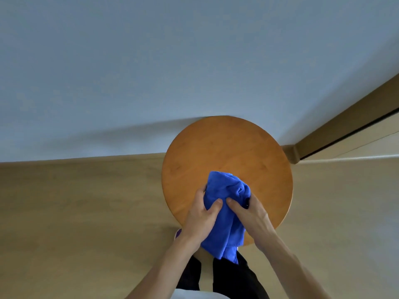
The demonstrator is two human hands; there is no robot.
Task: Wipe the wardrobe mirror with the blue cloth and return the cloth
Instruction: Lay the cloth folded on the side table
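The blue cloth [224, 208] is bunched up over the near part of a round wooden stool [226, 152]. Its lower end hangs past the stool's front edge. My left hand [201, 214] grips the cloth's left side, thumb on top. My right hand [248, 212] grips its right side, thumb pressed into the fabric. The two thumbs nearly meet at the cloth's middle. No mirror is in view.
The stool stands against a pale blue-grey wall [151, 72] on a light wooden floor [75, 212]. A wooden frame with a dark gap [349, 134] runs diagonally at the right. My dark trouser legs [228, 277] show below the stool.
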